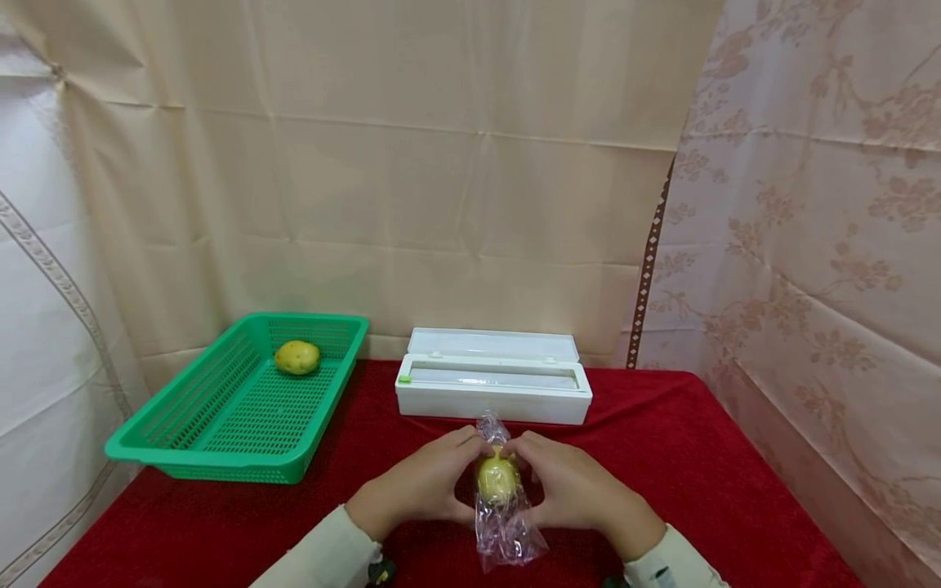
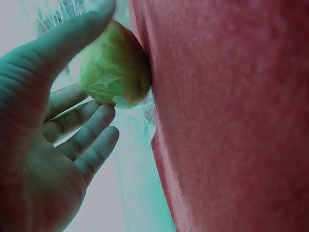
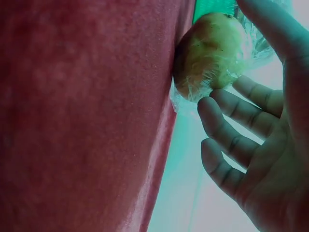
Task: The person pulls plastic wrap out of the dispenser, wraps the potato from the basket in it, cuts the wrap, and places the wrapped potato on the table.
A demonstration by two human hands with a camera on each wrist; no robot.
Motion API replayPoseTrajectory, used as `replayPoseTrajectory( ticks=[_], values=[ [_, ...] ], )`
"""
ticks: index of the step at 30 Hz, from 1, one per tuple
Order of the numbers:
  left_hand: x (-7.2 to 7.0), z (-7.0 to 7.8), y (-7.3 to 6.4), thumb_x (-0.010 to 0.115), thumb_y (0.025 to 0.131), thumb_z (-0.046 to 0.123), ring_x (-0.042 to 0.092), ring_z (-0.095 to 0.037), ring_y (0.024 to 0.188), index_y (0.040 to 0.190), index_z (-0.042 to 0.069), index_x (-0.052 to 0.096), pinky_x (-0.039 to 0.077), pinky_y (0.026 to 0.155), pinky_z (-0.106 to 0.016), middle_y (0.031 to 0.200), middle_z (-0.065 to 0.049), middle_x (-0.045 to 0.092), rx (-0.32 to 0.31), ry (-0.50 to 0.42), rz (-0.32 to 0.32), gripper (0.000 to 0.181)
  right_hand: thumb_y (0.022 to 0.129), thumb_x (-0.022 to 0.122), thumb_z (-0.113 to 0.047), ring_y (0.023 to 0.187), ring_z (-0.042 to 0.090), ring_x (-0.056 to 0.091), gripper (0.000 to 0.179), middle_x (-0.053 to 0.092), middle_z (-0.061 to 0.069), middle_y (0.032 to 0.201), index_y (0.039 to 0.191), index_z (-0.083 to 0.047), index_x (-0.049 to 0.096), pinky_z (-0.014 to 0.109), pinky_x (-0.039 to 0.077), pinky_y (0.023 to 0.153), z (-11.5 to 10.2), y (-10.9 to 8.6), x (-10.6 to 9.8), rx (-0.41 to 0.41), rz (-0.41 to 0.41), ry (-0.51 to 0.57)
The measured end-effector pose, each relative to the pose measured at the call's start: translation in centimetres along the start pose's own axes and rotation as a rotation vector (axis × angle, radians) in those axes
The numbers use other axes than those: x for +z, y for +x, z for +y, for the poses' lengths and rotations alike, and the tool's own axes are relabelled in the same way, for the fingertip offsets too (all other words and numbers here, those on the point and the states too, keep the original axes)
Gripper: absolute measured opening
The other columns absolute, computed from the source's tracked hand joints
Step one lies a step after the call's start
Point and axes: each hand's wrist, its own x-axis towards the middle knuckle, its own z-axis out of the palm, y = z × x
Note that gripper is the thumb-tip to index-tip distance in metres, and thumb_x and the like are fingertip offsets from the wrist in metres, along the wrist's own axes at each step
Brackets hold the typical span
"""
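Note:
A yellow mango (image 1: 497, 482) in clear plastic wrap (image 1: 507, 539) lies on the red cloth, its loose film ends sticking out toward the front and the back. My left hand (image 1: 434, 478) curves round its left side, fingertips at the far end and thumb by the near film. The right hand (image 1: 577, 482) mirrors this on the other side. In the left wrist view, fingertips (image 2: 108, 112) meet the lower part of the wrapped mango (image 2: 113, 67). The right wrist view has fingertips (image 3: 217, 96) against the mango (image 3: 212, 53), with the thumb (image 3: 270, 24) above.
Behind the hands stands a white plastic wrap dispenser box (image 1: 492, 404), lid (image 1: 492, 343) raised, with a green slider (image 1: 404, 379) at its left end. A green slotted basket (image 1: 198, 457) sits at the left, holding another mango (image 1: 297, 358). Curtains hang behind the red-covered table (image 1: 706, 490).

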Motion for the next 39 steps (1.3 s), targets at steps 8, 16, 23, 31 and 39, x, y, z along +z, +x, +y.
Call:
replayPoseTrajectory(
  ticks=[8, 16, 23, 31, 39],
  values=[
    [-0.11, -0.11, -0.04, 0.084, 0.080, 0.056, 0.057, 0.000, 0.104, 0.123, 0.022, 0.068, 0.052, 0.093, -0.021, 0.121, 0.014, 0.060, -0.021, -0.024, 0.011, 0.057, 0.075, 0.088, -0.049, 0.088, 0.006, 0.060, 0.063, 0.063, -0.013, 0.100, 0.129, -0.030, 0.060, 0.022, 0.051, 0.076, 0.15, -0.15, -0.45, 0.011, -0.040, 0.070],
    [-0.34, -0.06, -0.18, 0.077, 0.090, 0.049, 0.060, -0.003, 0.105, 0.123, 0.022, 0.072, 0.053, 0.095, -0.024, 0.120, 0.013, 0.062, -0.031, -0.035, 0.021, 0.043, 0.089, 0.073, -0.060, 0.090, 0.003, 0.061, 0.046, 0.065, -0.017, 0.100, 0.123, -0.031, 0.065, 0.026, 0.055, 0.079, 0.30, -0.25, -0.75, -0.020, -0.051, 0.137],
    [-0.40, -0.03, -0.15, 0.069, 0.095, 0.051, 0.062, -0.006, 0.103, 0.124, 0.022, 0.075, 0.053, 0.092, -0.023, 0.117, 0.013, 0.064, -0.026, -0.043, 0.031, 0.041, 0.096, 0.065, -0.059, 0.091, 0.002, 0.061, 0.036, 0.065, -0.020, 0.105, 0.120, -0.033, 0.068, 0.029, 0.056, 0.082, 0.63, -0.08, -0.77, -0.043, -0.045, 0.180],
    [-0.34, -0.12, -0.11, 0.066, 0.099, 0.043, 0.061, 0.000, 0.098, 0.114, 0.021, 0.080, 0.054, 0.089, -0.022, 0.110, 0.011, 0.068, -0.023, -0.056, 0.049, 0.030, 0.103, 0.061, -0.045, 0.090, 0.000, 0.063, 0.018, 0.068, -0.020, 0.098, 0.109, -0.033, 0.072, 0.032, 0.057, 0.082, 0.94, 0.15, -0.52, -0.062, 0.007, 0.232],
    [-0.33, 0.19, 0.07, 0.064, 0.101, 0.042, 0.063, -0.003, 0.096, 0.106, 0.021, 0.082, 0.055, 0.088, -0.023, 0.107, 0.012, 0.068, -0.032, -0.033, 0.068, 0.028, 0.104, 0.060, -0.042, 0.077, 0.001, 0.057, 0.017, 0.065, -0.021, 0.083, 0.097, -0.036, 0.073, 0.024, 0.052, 0.071, 0.93, 0.52, 0.11, -0.049, 0.097, 0.244]
  ],
)
